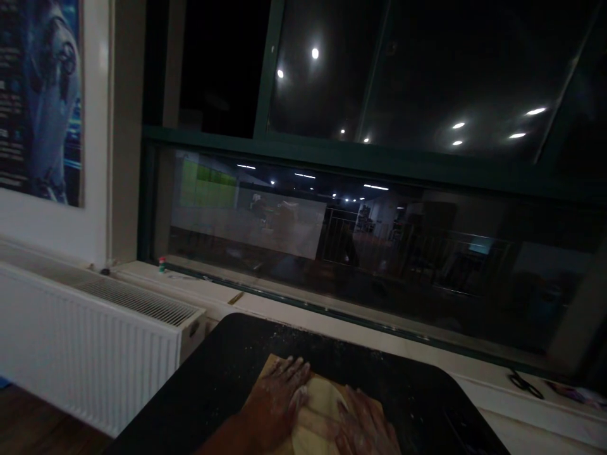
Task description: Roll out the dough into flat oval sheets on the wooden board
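Pressing dough (317,411), both hands: left (275,401), right (367,422).

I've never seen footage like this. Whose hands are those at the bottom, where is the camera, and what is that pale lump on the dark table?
There is no machine here: the camera sits on a person's head, looking forward and down, so the hands are the wearer's own. The left hand and the right hand are both dusted with flour and press flat on a pale round of dough. Neither hand grips anything; the palms lie open on the dough. The dough rests on a wooden board, which lies on a dark table speckled with flour. Beyond the table is a windowsill under a large dark window that mirrors ceiling lights. A white radiator stands to the left, with a poster above it.
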